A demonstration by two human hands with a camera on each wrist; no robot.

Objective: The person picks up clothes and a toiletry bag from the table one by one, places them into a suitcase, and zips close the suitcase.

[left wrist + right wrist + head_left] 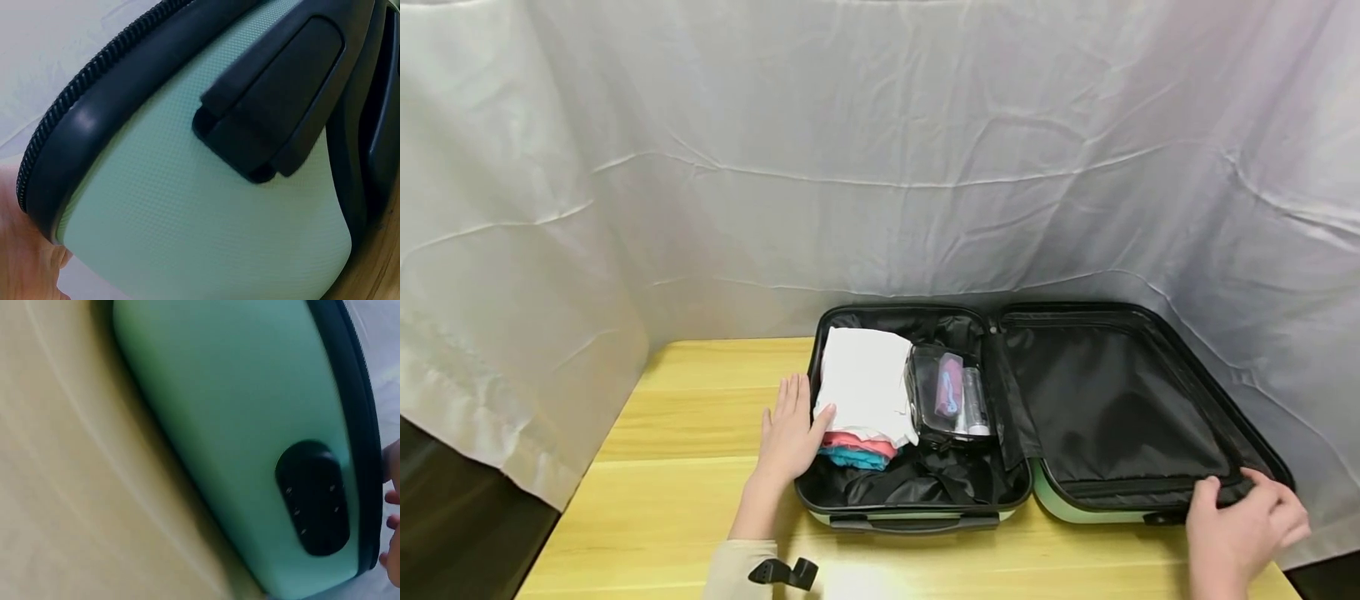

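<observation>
Both of my hands were on the open mint-green suitcase [1078, 507], which lay flat at the table's [700, 417] 3 o'clock side. My left hand [790, 433] rested with straight fingers on its 9 o'clock rim beside the folded clothes [865, 392]. My right hand [1247, 521] gripped the lid's [1112, 400] rim at 5 o'clock, fingers curled over it.

- One mint-green suitcase [1078, 507], lying open on one wooden table [685, 433].
- Three folded garments stacked in the left half: one white [863, 383], one pink [861, 441], one teal [853, 457].
- One clear toiletry pouch [951, 398] at 3 o'clock from the stack.
- Two hands: left hand [790, 433] at 9 o'clock from the stack, right hand [1243, 525] at 5 o'clock of the suitcase.
- One black clip [784, 572] at 6 o'clock.
</observation>
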